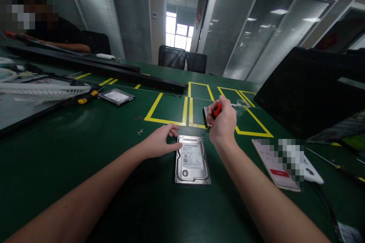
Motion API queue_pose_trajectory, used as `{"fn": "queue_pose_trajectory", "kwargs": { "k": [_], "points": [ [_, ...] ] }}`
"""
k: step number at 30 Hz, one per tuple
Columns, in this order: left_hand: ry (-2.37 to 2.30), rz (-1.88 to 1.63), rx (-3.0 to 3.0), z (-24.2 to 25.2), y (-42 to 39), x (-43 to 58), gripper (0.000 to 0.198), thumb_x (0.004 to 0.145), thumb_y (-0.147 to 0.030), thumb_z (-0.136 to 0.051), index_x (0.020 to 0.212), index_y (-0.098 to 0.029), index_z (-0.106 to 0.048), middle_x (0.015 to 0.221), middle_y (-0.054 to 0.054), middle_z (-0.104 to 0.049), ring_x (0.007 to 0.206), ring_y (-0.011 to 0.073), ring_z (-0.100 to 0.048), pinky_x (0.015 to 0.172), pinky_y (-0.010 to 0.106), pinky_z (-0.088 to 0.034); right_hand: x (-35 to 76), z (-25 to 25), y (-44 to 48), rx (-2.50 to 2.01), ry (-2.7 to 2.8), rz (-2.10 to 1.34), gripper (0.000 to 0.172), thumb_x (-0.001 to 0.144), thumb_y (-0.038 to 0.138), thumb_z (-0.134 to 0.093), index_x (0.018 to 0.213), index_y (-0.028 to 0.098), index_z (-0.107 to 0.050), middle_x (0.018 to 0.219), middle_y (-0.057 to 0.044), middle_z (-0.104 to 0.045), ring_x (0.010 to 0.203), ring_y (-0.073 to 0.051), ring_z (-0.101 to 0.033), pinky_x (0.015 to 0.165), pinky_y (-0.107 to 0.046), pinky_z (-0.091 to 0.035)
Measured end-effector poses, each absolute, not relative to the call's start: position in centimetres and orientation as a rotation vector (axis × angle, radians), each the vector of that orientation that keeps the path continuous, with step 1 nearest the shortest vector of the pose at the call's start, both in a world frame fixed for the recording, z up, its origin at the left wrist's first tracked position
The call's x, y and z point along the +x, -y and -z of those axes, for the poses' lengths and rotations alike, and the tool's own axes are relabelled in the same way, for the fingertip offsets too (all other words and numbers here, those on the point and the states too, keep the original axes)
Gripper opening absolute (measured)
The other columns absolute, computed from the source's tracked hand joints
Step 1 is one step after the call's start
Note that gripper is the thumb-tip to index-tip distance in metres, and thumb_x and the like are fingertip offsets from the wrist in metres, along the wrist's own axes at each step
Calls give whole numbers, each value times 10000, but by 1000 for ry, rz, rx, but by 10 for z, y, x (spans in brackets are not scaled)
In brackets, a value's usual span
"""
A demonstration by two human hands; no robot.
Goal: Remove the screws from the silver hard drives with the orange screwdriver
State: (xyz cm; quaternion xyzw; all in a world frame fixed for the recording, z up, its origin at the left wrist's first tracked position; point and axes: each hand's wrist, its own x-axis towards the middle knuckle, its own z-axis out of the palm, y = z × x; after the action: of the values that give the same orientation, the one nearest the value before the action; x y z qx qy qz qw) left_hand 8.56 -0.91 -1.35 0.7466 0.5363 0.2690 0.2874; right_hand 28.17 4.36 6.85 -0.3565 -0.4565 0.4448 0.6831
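A silver hard drive [192, 163] with a white label lies flat on the green table. My left hand [162, 140] is at its far left corner, thumb on the drive's edge and fingers bent around the corner. In my right hand [224, 121], closed around its red and black handle, is a screwdriver [218, 110]. The thin shaft slants down to the drive's far right corner; whether the tip touches a screw is too small to tell. Several small screws [140, 132] lie in a pile left of my left hand. Behind my right hand, another dark object [205, 113] is mostly hidden.
Further left lie a second hard drive [116, 96] and a yellow-handled tool [82, 101]. A long black bar [159, 84] crosses the far side. A phone [275, 167] and a large black case [296, 91] stand right. Yellow tape [185, 110] marks the table. A person [65, 36] sits far left.
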Motion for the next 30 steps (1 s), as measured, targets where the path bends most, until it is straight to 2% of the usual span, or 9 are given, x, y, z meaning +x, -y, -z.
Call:
{"fn": "queue_pose_trajectory", "kwargs": {
  "k": [4,7,9,11,15,21,30],
  "points": [
    [-1477,-762,2005,0,7,78,594,893,-558,-669,1338,-180,-565,1215,114,-684,1125,273,-636,971,407,-516,293,-91,-37,-710,1089,-903,420,941,496,-570,616,236,-517,559,24,-483,436,-105,-392,378,-260,-217],
    [-1640,-863,2053,-22,5,51,465,929,-514,-604,1238,-168,-623,1192,122,-689,1082,258,-646,952,390,-517,312,-98,-24,-707,1312,-712,440,995,450,-529,613,232,-535,585,1,-494,479,-124,-409,415,-283,-233],
    [-1795,-835,2018,-35,4,24,372,929,-496,-585,1108,-180,-667,1090,106,-717,976,248,-668,853,368,-527,329,-89,-13,-757,1508,-510,452,1030,398,-502,612,227,-529,619,-12,-502,538,-138,-434,472,-304,-281],
    [-1932,-665,1954,-42,4,-2,314,897,-468,-603,1020,-194,-694,998,85,-738,877,243,-676,755,348,-517,346,-71,-5,-833,1708,-265,409,1046,350,-483,659,227,-533,627,-6,-495,573,-150,-452,543,-328,-325],
    [-1994,-423,1887,-34,7,-30,268,844,-449,-649,947,-214,-722,954,71,-760,861,247,-695,750,340,-517,367,-30,1,-806,2008,97,246,973,255,-573,736,226,-517,623,18,-485,535,-144,-465,547,-327,-330],
    [-2006,-433,1928,-10,8,-22,257,805,-467,-688,895,-228,-719,921,61,-751,818,243,-683,699,334,-486,370,-17,-3,-850,1984,83,229,970,231,-571,747,230,-520,624,23,-486,529,-150,-489,544,-316,-340],
    [-2018,-440,1980,-1,5,-14,127,853,-307,-603,862,-216,-690,911,80,-742,794,240,-672,692,334,-482,369,-16,1,-847,2014,84,225,970,233,-571,751,233,-518,640,13,-522,550,-158,-506,555,-316,-354]
  ]
}}
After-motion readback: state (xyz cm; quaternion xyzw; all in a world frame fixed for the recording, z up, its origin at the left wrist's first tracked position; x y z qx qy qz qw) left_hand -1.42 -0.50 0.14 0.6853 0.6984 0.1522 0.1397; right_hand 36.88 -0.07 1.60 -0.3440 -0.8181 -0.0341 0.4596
